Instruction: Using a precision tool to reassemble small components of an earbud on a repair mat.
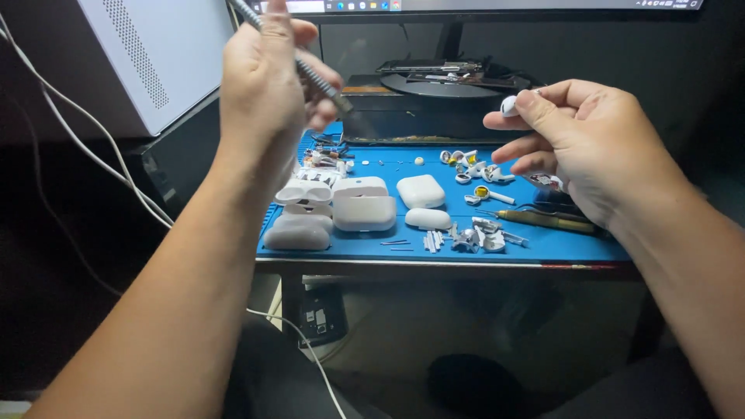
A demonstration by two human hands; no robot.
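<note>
Left hand (268, 77) grips a metal tool (310, 74); right hand (578, 132) pinches an earbud (509, 105).

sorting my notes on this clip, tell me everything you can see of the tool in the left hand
The tool is a slim metal rod with a ribbed or knurled grey shaft, ending in a darker tip that points down and right toward the blue mat. It is held tilted, raised above the mat, and touches nothing there. The left hand wraps its fingers around the upper shaft; the top end runs out of the picture. The very tip is blurred, so its shape is unclear.
</note>
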